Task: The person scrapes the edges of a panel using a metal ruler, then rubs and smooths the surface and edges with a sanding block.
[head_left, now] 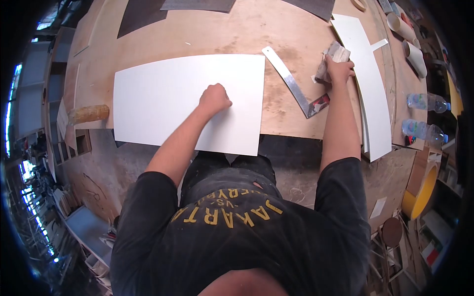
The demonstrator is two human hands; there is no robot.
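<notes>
A white rectangular panel [163,98] lies on the wooden workbench, its near edge sticking out past the bench edge. My left hand [216,98] is closed in a loose fist over the panel's right half; whatever its fingers may hold is hidden. Farther right, my right hand [339,70] grips a dusty grey-and-white bundle [336,53], which looks like a cloth or a wrapped block. Between the two hands lies a metal try square [287,79], with a red-and-black patch [319,103] near its corner. Long white strips [368,84] lie just right of my right hand.
Dark sheets [197,5] lie along the far side of the workbench [197,34]. A tan cylindrical roll [91,114] is at the left. Plastic bottles [427,102] and rolls [414,58] line the right side. Below them is a yellow round object [419,195].
</notes>
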